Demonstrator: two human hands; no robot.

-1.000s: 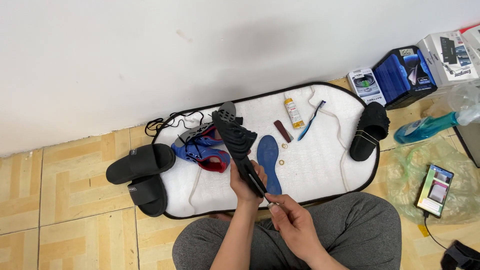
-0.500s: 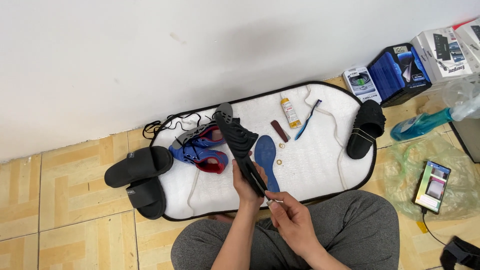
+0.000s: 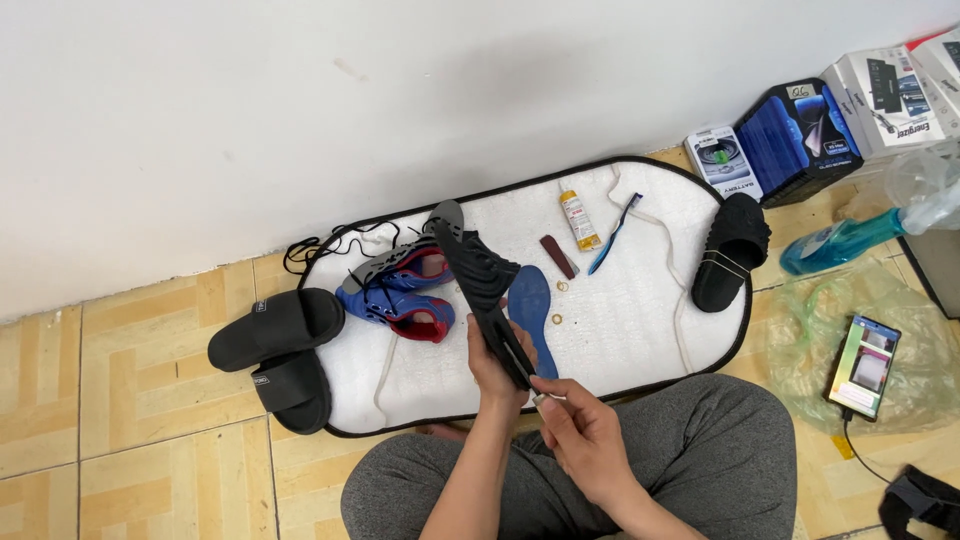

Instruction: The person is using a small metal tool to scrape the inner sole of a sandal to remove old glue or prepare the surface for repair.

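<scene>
Barely anything has shifted since the earlier frames: the left hand keeps the black sole tilted up over the mat, and the right hand has crept a touch closer to the sole's near end. Left fingers are clenched round the lower part of the sole, its ridged underside turned toward the camera. Right fingers are pinched on a small, thin pale tool, its tip touching the sole's near edge; what kind of tool it is, too small to tell. So the work looks to be at that near edge of the sole, a fine, close job, with nothing set down.

Just beyond the sole lies a blue insole flat on the mat, and left of it a blue and red shoe. A small glue tube, a toothbrush and a black slipper rest further right. Two more black slippers sit off the mat's left end, on the floor tiles.
</scene>
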